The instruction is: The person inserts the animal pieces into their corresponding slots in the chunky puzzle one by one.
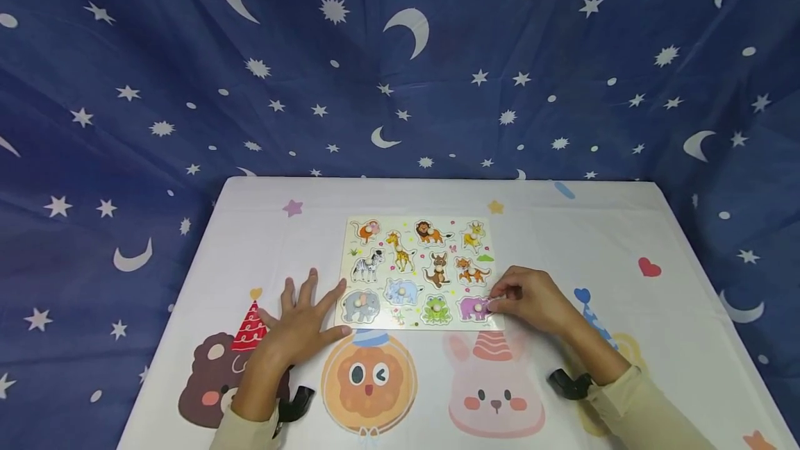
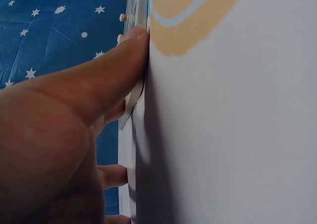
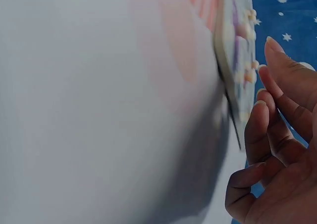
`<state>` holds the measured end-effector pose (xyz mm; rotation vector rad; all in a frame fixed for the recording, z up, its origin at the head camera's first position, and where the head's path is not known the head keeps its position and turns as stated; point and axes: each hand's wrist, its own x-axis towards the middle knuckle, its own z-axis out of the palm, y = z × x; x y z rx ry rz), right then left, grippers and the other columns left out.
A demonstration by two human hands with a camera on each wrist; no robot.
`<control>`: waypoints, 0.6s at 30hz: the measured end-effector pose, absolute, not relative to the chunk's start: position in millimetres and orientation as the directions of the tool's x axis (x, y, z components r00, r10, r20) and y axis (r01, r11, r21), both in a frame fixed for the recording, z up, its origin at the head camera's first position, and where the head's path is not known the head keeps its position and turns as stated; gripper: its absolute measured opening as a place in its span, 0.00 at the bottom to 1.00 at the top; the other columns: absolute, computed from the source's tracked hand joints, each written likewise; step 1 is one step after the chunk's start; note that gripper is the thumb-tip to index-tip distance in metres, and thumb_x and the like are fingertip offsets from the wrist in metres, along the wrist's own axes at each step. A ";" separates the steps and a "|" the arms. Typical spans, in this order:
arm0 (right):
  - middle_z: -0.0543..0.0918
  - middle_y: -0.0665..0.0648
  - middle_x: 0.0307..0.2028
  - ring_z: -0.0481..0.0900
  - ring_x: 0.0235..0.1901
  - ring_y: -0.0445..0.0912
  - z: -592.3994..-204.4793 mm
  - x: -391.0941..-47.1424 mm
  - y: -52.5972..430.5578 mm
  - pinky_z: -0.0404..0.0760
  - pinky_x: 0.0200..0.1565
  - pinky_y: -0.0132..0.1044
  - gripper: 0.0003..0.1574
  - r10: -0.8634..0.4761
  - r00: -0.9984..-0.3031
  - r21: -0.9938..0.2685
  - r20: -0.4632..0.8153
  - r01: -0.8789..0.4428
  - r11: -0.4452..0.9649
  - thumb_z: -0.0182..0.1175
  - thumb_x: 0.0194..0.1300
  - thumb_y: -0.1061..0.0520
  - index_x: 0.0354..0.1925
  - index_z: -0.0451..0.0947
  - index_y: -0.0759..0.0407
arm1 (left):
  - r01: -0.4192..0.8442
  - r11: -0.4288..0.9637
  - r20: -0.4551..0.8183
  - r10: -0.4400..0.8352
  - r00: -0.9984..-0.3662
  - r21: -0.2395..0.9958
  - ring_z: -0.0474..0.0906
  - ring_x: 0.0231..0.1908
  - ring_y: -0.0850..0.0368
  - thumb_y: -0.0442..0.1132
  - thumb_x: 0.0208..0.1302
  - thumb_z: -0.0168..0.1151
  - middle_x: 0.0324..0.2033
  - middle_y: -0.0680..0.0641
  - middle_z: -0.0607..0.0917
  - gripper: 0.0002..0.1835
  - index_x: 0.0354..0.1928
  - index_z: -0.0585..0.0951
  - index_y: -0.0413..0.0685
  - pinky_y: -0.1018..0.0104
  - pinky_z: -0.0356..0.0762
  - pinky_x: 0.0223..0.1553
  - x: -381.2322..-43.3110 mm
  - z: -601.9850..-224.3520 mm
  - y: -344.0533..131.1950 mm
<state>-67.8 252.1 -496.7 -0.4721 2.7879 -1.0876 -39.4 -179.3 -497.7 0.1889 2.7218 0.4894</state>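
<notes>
A peg puzzle board point(image 1: 387, 314) lies on the table, its animal pieces bearing small round knobs. My left hand point(image 1: 300, 328) is spread at the board's lower left corner, the thumb touching the front edge beside the grey elephant piece point(image 1: 353, 311). In the left wrist view the thumb point(image 2: 111, 70) presses along the board's edge. At the lower right corner, my right hand point(image 1: 531, 301) is beside the purple hippo piece point(image 1: 467, 311), fingertips right at its edge. The right wrist view shows the thumb point(image 3: 290, 70) and loosely bent fingers close to the knobs, with nothing held between them.
A white cloth printed with party animals covers the table point(image 1: 262, 228). Other pieces in the board include a frog point(image 1: 435, 314), a light blue animal point(image 1: 392, 292) and a lion point(image 1: 425, 231). Behind hangs a blue star-and-moon curtain point(image 1: 350, 33). Black straps sit on both wrists.
</notes>
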 end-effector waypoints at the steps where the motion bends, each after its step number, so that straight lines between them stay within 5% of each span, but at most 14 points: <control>1: 0.81 0.43 0.28 0.74 0.28 0.38 -494.8 -68.1 254.0 0.73 0.31 0.28 0.11 -0.323 -0.946 -0.675 0.013 -0.247 0.695 0.81 0.50 0.55 0.30 0.87 0.46 | 0.066 0.932 -0.334 0.194 -0.922 0.357 0.31 0.75 0.16 0.65 0.60 0.68 0.81 0.34 0.43 0.46 0.79 0.60 0.71 0.05 0.27 0.51 -39.2 -497.7 -179.6; 7: 0.82 0.43 0.30 0.76 0.31 0.39 -475.3 -74.6 270.2 0.75 0.33 0.28 0.09 -0.273 -0.960 -0.636 0.056 -0.245 0.732 0.79 0.54 0.56 0.32 0.88 0.47 | 0.064 0.931 -0.359 0.201 -0.911 0.359 0.34 0.75 0.16 0.69 0.62 0.63 0.81 0.34 0.45 0.45 0.79 0.60 0.72 0.04 0.36 0.50 -40.2 -489.3 -182.6; 14: 0.83 0.47 0.32 0.74 0.33 0.39 -445.0 -79.7 302.0 0.72 0.28 0.28 0.09 -0.113 -0.983 -0.585 0.144 -0.176 0.791 0.78 0.57 0.52 0.36 0.89 0.50 | 0.102 0.930 -0.328 0.226 -0.917 0.354 0.55 0.73 0.22 0.67 0.66 0.60 0.78 0.39 0.61 0.42 0.79 0.60 0.71 0.06 0.45 0.55 -52.8 -466.8 -193.1; 18: 0.84 0.50 0.34 0.73 0.34 0.40 -431.7 -80.1 319.1 0.72 0.26 0.26 0.11 -0.021 -0.985 -0.569 0.172 -0.117 0.814 0.78 0.57 0.51 0.38 0.90 0.52 | 0.125 0.934 -0.315 0.236 -0.920 0.333 0.58 0.72 0.25 0.66 0.69 0.58 0.78 0.40 0.62 0.41 0.80 0.59 0.69 0.08 0.47 0.58 -64.2 -456.0 -200.0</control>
